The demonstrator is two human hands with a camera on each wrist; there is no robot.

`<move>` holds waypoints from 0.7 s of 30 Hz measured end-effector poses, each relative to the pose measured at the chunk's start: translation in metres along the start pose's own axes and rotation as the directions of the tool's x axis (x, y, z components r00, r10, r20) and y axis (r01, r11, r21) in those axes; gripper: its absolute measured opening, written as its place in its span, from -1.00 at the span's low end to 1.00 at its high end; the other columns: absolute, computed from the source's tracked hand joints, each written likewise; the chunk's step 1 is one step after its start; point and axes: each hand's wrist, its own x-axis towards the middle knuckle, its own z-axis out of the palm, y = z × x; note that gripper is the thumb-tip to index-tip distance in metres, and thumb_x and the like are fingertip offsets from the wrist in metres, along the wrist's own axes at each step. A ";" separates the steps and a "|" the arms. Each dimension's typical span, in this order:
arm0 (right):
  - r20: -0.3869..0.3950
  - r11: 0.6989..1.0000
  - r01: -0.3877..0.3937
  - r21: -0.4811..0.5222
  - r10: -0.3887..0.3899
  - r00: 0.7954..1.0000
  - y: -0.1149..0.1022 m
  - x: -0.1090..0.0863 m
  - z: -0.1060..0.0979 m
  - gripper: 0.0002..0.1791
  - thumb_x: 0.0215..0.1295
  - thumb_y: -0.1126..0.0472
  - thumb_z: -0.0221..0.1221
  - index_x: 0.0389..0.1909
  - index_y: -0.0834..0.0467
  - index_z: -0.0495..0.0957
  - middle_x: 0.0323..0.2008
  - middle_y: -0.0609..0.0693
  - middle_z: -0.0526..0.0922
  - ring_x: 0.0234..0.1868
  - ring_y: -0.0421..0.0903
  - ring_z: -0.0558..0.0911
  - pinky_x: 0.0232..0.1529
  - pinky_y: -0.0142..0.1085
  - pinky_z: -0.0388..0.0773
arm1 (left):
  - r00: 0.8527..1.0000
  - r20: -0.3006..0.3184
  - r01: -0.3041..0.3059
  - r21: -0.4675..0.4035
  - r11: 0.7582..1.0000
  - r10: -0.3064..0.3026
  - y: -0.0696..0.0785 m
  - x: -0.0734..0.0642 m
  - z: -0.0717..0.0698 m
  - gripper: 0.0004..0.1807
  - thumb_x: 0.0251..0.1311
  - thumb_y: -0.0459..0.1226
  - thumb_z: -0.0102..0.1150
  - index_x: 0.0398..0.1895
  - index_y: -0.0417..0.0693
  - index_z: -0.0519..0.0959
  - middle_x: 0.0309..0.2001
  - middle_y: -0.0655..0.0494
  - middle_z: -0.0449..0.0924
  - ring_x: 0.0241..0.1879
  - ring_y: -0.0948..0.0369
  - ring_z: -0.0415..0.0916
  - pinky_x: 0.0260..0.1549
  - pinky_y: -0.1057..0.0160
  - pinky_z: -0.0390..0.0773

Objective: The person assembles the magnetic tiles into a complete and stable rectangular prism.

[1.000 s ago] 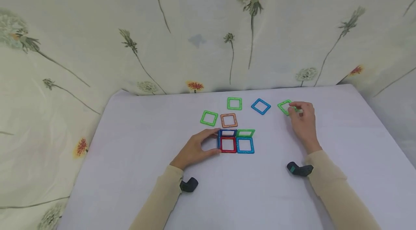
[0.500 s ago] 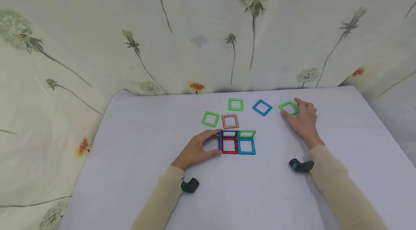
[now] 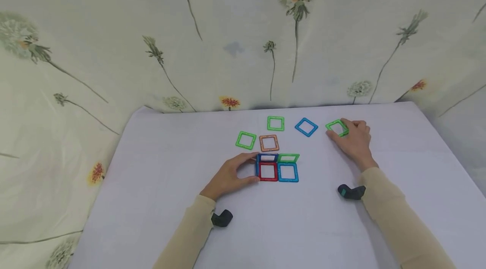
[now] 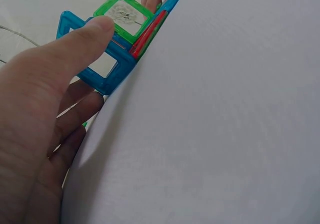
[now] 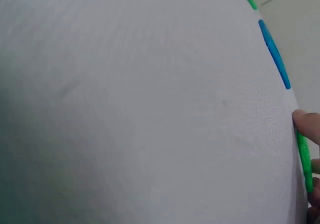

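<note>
A small build of square magnetic tiles lies before me: a red tile and a light blue tile flat side by side. Along their far edges stand a dark blue tile and a green tile. My left hand pinches the upright blue tile at the build's left side, thumb on its near end and fingers at the far end. At the right, my right hand holds a loose green tile by its edges, thumb at its near left corner and fingers at the far right.
Several loose tiles lie beyond the build: a green one, an orange one, another green one and a blue one. The white-covered table ends at a flower-printed cloth behind.
My right hand has spread its fingers from a pinch at the green tile's right side to a hold across two of its corners. The left hand stays at the build.
</note>
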 end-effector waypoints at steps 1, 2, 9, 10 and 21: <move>0.001 1.000 -0.002 0.005 0.002 1.000 0.000 -0.001 0.000 -0.08 0.22 -0.31 0.04 0.41 0.23 0.11 0.22 0.42 0.05 0.17 0.30 0.04 0.00 0.19 0.08 | 1.000 0.000 0.000 0.001 1.000 0.000 0.000 0.000 0.000 -0.21 0.05 0.07 0.29 0.38 0.39 0.19 0.20 0.32 0.44 0.21 0.35 0.36 0.25 0.20 0.39; 0.002 1.000 -0.004 0.007 0.004 1.000 -0.001 -0.001 0.000 -0.09 0.22 -0.31 0.04 0.41 0.22 0.11 0.22 0.41 0.06 0.16 0.30 0.05 -0.01 0.18 0.09 | 1.000 0.000 0.002 0.001 1.000 -0.002 0.000 0.000 0.000 -0.21 0.05 0.07 0.29 0.38 0.40 0.18 0.21 0.32 0.43 0.22 0.35 0.36 0.25 0.20 0.39; -0.002 1.000 -0.010 0.008 0.010 1.000 0.001 -0.003 -0.001 -0.11 0.22 -0.32 0.03 0.38 0.22 0.17 0.19 0.40 0.11 0.13 0.29 0.11 -0.06 0.13 0.15 | 1.000 0.005 0.014 -0.004 1.000 -0.014 0.001 0.000 0.000 -0.21 0.06 0.06 0.29 0.38 0.41 0.18 0.22 0.33 0.42 0.23 0.35 0.34 0.26 0.20 0.38; -0.002 1.000 -0.009 0.009 0.009 1.000 0.003 -0.004 0.000 -0.10 0.22 -0.33 0.03 0.38 0.21 0.17 0.19 0.40 0.12 0.13 0.29 0.12 -0.07 0.13 0.16 | 1.000 0.006 0.012 -0.004 1.000 -0.012 0.001 -0.001 0.001 -0.21 0.06 0.07 0.29 0.38 0.40 0.18 0.22 0.32 0.42 0.23 0.35 0.35 0.26 0.19 0.38; -0.072 0.983 0.036 0.178 -0.023 0.997 0.012 -0.019 0.001 -0.21 0.23 -0.26 0.09 0.34 0.14 0.26 0.09 0.22 0.28 0.05 0.10 0.29 0.04 -0.01 0.25 | 1.000 0.009 0.022 -0.011 1.000 -0.022 0.001 0.000 0.001 -0.21 0.05 0.11 0.27 0.37 0.42 0.18 0.21 0.33 0.42 0.22 0.35 0.35 0.25 0.19 0.39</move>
